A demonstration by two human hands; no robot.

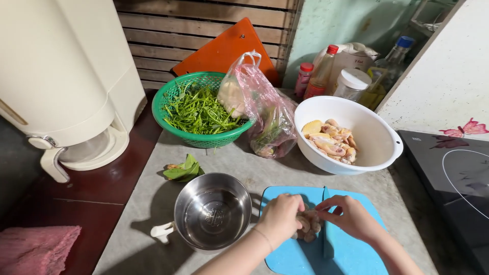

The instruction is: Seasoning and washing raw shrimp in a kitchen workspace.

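Note:
My left hand (279, 218) and my right hand (351, 216) meet over a blue cutting board (356, 254), both gripping a knobbly pale piece of ginger (308, 225) between them. A knife (326, 224) with a blue blade lies on the board under my right hand, pointing away from me. An empty steel bowl (213, 210) stands just left of the board.
A white bowl (379, 142) holds raw chicken pieces (331, 141). Behind it stand bottles and jars (326, 74). A green basket of greens (198, 109), a pink plastic bag (265, 109), loose leaves (184, 170), a cream appliance (66, 86), an induction hob (458, 183) surround them.

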